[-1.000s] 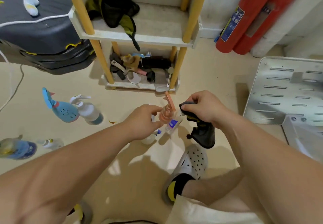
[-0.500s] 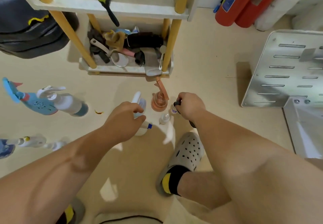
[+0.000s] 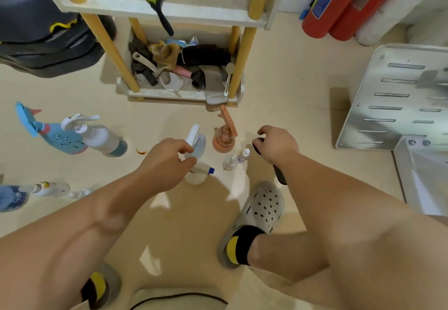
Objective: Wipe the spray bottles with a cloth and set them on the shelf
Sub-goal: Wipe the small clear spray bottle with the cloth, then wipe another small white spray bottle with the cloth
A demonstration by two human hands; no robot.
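Observation:
My left hand pinches the neck of a clear spray bottle with a white trigger that stands on the floor. Just below it is a second clear bottle with a blue nozzle tip. An orange spray bottle stands free on the floor between my hands, with two small clear bottles in front of it. My right hand grips a dark cloth that hangs under my wrist. The white shelf with yellow posts rises behind the bottles.
The shelf's bottom tier is full of brushes and rags. On the floor to the left are a blue bird-shaped bottle, a clear teal-bottomed sprayer and more bottles. Red extinguishers and a metal panel are on the right. My feet are below.
The orange bottle left my left hand and now stands on the floor. My left hand moved to the white-trigger bottle. My right hand lowered with the cloth.

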